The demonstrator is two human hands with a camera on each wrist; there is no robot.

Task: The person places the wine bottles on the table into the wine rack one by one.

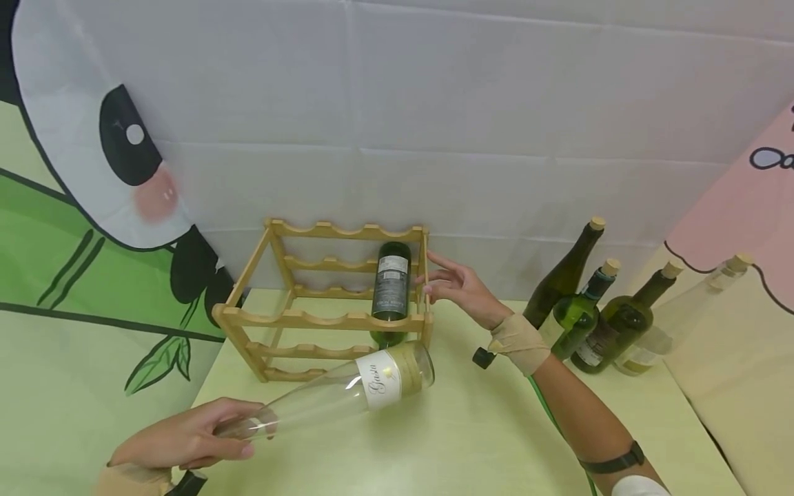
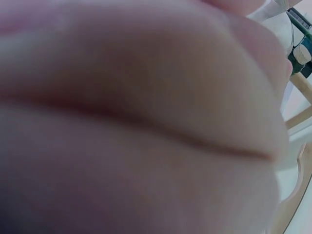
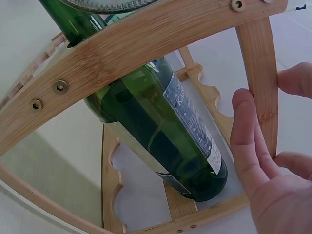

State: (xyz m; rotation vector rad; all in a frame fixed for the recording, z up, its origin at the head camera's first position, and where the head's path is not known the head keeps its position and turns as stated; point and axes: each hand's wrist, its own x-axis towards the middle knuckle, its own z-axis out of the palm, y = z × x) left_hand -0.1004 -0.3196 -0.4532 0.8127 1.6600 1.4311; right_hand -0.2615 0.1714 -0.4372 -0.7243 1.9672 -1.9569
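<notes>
A pale cloth backdrop [image 1: 434,103] printed with cartoon shapes hangs behind a light yellow-green worktop [image 1: 484,420]. On it stands a wooden rack [image 1: 322,320] with scalloped rails at 3 levels. 1 green bottle [image 1: 391,289] lies in the rack's rightmost column, its base toward the backdrop and its neck toward the person, passing beneath the front top rail; its back label faces up.

The person's left hand [image 1: 192,434] has its grip closed around the neck of a clear bottle [image 1: 335,393]. That bottle is held at a slant above the worktop in front of the rack, its base toward the rack's right front corner; whether the glass touches the wood cannot be told. It wears a white label with dark script beside a gold band. The left wrist view is mostly filled by blurred skin.

The right hand [image 1: 459,286] holds the rack's right side, its grip set loosely about a rear upright, with fingers on either side of the wood.

To the right, 4 corked bottles stand close together on the worktop: a tall dark bottle [image 1: 567,272], a short green bottle [image 1: 579,317], a brownish-green bottle [image 1: 620,331] and a second clear bottle [image 1: 682,313]. A tan wrap [image 1: 520,343] circles the right wrist.
</notes>
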